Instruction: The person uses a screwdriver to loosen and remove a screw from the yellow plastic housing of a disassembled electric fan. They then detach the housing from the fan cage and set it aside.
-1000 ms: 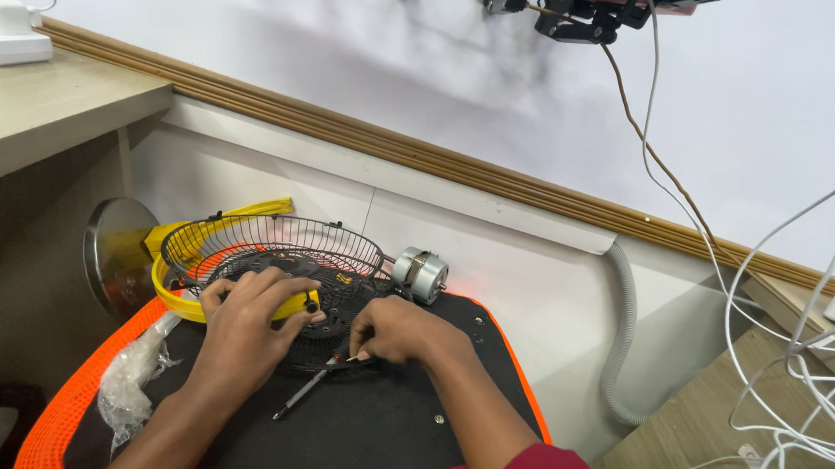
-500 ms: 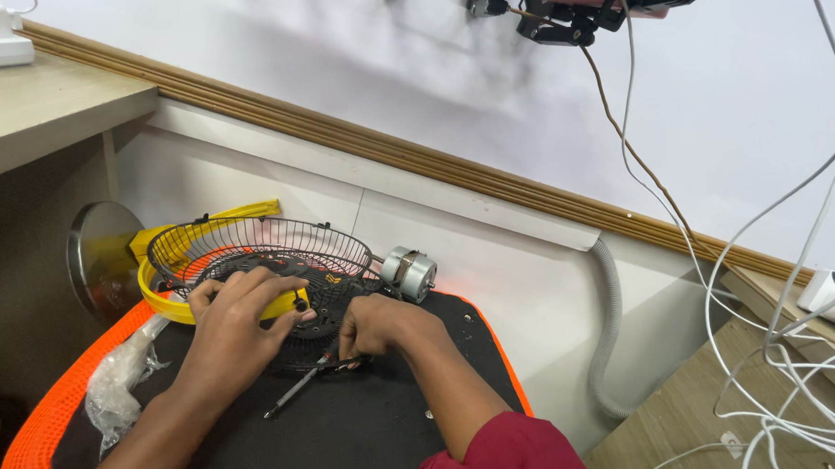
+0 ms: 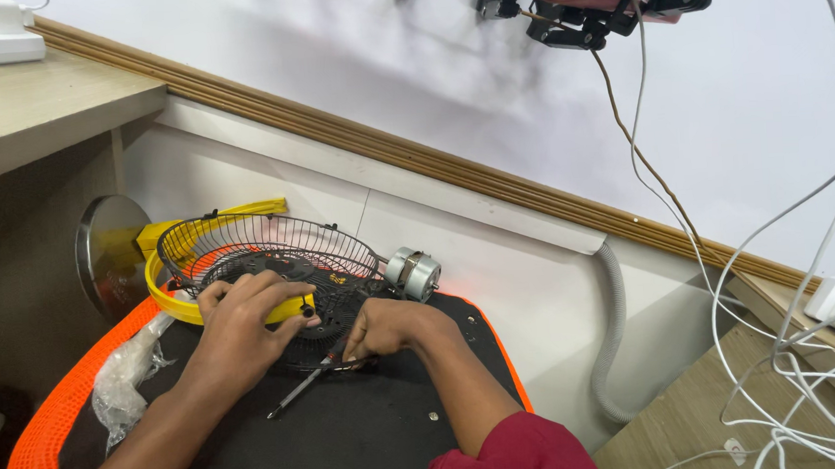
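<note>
- The yellow-rimmed wire fan guard point(image 3: 264, 258) is gripped at its rim by the closed left hand point(image 3: 249, 317).
- A screwdriver point(image 3: 306, 386) is pinched in the closed right hand point(image 3: 389, 328).
- A crumpled clear plastic bag point(image 3: 127, 373) lies at the black board's point(image 3: 352, 432) left edge.

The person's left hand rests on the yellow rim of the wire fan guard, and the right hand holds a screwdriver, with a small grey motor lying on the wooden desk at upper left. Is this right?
Not quite. In the head view the motor lies on the black mat, just behind the wire fan guard, not on the wooden desk. The rest holds: the left hand rests on the yellow rim, and the right hand holds the screwdriver.
</note>
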